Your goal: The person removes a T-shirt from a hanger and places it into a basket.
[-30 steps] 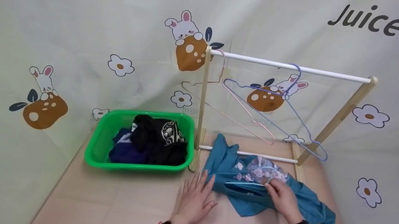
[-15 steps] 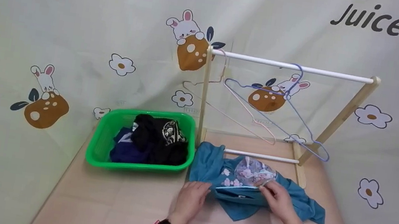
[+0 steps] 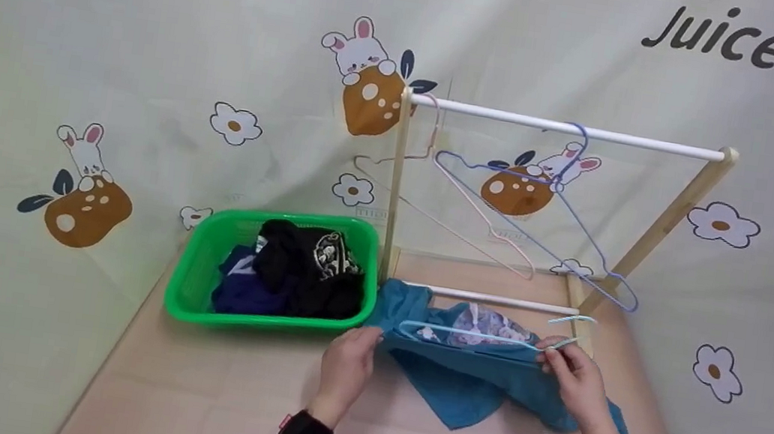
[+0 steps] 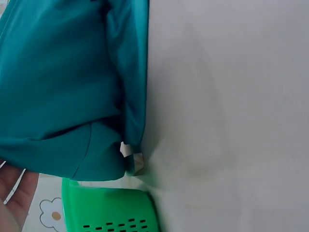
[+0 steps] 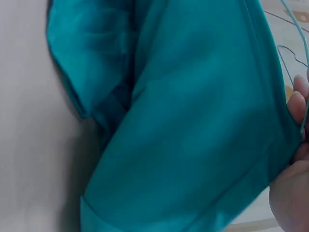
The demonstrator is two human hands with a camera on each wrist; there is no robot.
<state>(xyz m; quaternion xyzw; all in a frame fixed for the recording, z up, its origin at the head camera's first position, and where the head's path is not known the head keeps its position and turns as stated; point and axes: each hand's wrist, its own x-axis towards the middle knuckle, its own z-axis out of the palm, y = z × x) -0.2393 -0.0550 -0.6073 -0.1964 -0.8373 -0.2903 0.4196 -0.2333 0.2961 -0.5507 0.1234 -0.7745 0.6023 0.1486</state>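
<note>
A teal shirt [image 3: 457, 390] with a pale floral print [image 3: 486, 320] is partly lifted, its lower folds lying on the table. Along its raised edge runs a light blue clothes hanger [image 3: 469, 332], hook pointing right. My right hand [image 3: 579, 388] pinches this hanger near the hook, with the shirt's edge at the same fingers. At the shirt's left end, my left hand [image 3: 347, 363] pinches the cloth between thumb and fingers. The left wrist view shows those fingers [image 4: 24, 193] at the cloth's lower corner. Teal fabric fills much of the right wrist view [image 5: 193, 121].
Left of the shirt stands a green basket [image 3: 266, 323] holding dark clothes [image 3: 296, 272]. Behind the shirt, a rack with a white rail [image 3: 507, 117] and wooden posts [image 3: 666, 226] carries a pink hanger [image 3: 482, 215] and a blue hanger [image 3: 589, 234]. A printed curtain surrounds the table.
My right hand has moved right and raised the light blue hanger, whose hook now shows. My left hand, flat beside the shirt earlier, now pinches its left edge; the shirt shifted left and its edge rose.
</note>
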